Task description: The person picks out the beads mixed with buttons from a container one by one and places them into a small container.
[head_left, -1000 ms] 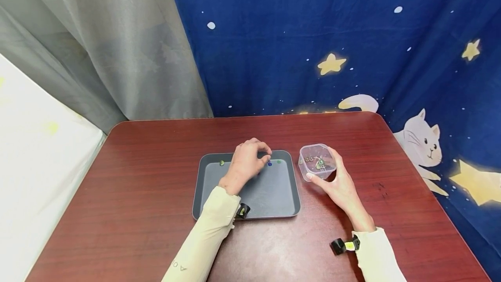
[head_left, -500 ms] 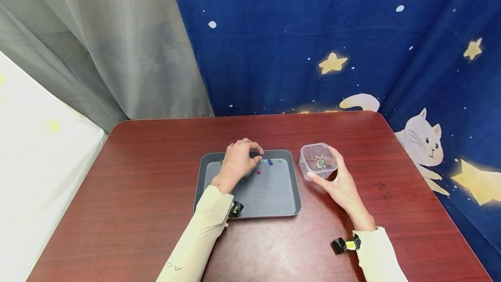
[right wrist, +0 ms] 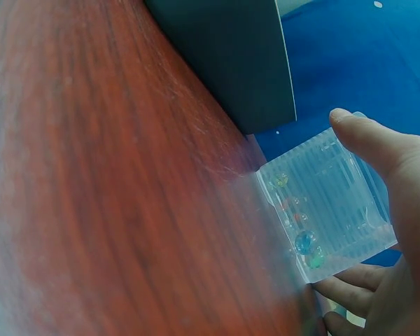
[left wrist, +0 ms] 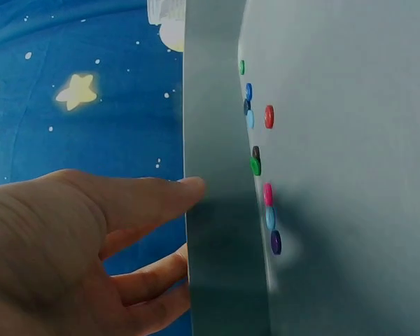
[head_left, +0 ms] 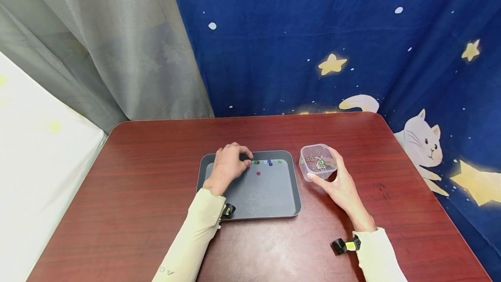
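My left hand (head_left: 226, 165) hovers over the back left part of a grey tray (head_left: 262, 206). Its thumb and fingers are apart, loosely bent, and nothing shows between them. Along the tray's back wall lie several small coloured discs; in the left wrist view these include a pink disc (left wrist: 268, 194), a green disc (left wrist: 256, 166) and a purple disc (left wrist: 276, 242). A red disc (head_left: 258, 173) sits a little nearer the front. With thumb and fingers round its sides, my right hand (head_left: 341, 188) grips a clear plastic box (head_left: 307, 173) holding several small coloured pieces.
Both tray and box are on a dark red wooden table (head_left: 129, 186). The box stands just right of the tray, with a narrow gap between them. Behind the table hangs a blue curtain (head_left: 274, 47) with stars, beside a grey curtain (head_left: 117, 47).
My left hand has moved left along the tray's back side, uncovering several discs and now covering the tray's left back corner area. The right hand and the box have stayed in place.
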`<state>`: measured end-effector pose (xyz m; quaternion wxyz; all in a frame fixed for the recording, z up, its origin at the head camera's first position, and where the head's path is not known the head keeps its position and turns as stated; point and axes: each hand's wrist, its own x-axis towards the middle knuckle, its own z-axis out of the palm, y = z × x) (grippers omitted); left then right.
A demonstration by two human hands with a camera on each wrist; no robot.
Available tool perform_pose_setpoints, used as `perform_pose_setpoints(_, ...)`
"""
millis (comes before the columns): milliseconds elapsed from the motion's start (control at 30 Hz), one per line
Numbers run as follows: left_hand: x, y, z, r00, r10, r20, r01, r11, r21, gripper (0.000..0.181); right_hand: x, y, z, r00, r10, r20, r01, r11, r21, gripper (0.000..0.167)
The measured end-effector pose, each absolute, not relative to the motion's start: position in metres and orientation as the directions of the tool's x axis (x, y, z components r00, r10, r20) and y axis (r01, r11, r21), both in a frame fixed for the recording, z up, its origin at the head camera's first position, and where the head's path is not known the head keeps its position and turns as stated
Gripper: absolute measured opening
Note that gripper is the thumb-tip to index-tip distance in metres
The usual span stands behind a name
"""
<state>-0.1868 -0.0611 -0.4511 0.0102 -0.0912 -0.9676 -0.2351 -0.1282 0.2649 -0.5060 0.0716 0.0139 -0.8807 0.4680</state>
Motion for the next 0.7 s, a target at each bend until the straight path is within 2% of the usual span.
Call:
perform_pose_setpoints(467, -0.184, -0.089, -0.452, -0.99, 0.133, 0.054, 0.143, 0.89, 0.433, 0.011, -0.128, 0.265, -0.507, -0.99, 0.042, 0.136, -0.09, 0.561, -0.823, 0.102)
perform_pose_setpoints(700, -0.185, -0.105, -0.455, -0.988, 0.141, 0.065, 0.155, 0.891, 0.428, 0.019, -0.129, 0.265, -0.507, -0.989, 0.043, 0.142, -0.094, 0.565, -0.82, 0.102)
